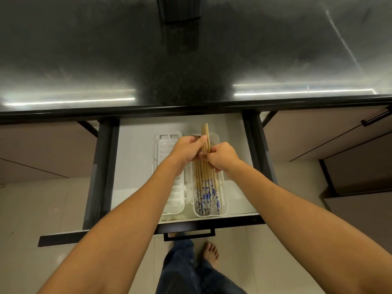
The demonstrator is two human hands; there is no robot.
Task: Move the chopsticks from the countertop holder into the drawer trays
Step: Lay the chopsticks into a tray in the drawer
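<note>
A bundle of wooden chopsticks with blue-and-white patterned ends lies lengthwise over the right clear tray in the open drawer. My left hand and my right hand both pinch the bundle near its middle, the plain tips sticking out past the tray's far end. The patterned ends rest inside the tray near the drawer front. The left clear tray, ribbed, holds no chopsticks that I can see. A dark holder stands at the back of the countertop.
The glossy black countertop overhangs the drawer's far end. A black drawer handle juts toward me. Closed cabinet fronts flank the drawer. My legs and a bare foot stand on the tiled floor below.
</note>
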